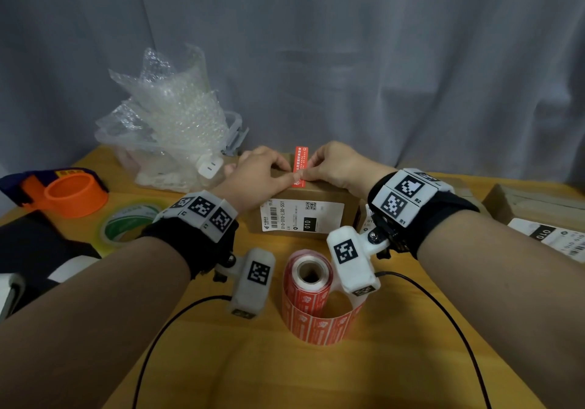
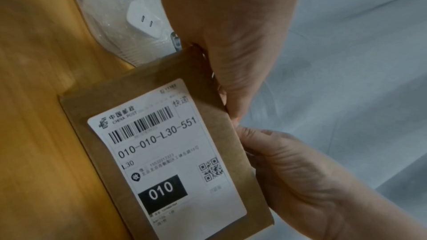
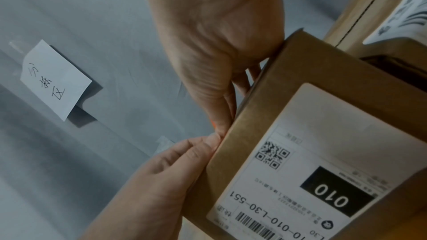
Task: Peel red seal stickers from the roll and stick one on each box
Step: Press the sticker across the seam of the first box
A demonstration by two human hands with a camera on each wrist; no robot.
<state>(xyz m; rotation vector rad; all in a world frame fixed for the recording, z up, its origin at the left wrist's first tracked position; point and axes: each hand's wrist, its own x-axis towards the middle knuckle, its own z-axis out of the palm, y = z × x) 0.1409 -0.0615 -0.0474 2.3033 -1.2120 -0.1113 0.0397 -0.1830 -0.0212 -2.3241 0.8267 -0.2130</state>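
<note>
A brown cardboard box with a white shipping label stands mid-table. One red seal sticker runs over its top, its far end rising past the back edge. My left hand and right hand meet at the sticker's near end by the box's front top edge, each pinching it with thumb and forefinger. From the left wrist the left hand and a sliver of the red sticker show at the box edge. The right wrist view shows the right hand. The sticker roll stands nearer me, its strip partly unwound.
Bubble wrap in a clear tub and a white charger sit left of the box. An orange tape dispenser and a tape roll lie far left. More labelled boxes are at the right. Black cables cross the near table.
</note>
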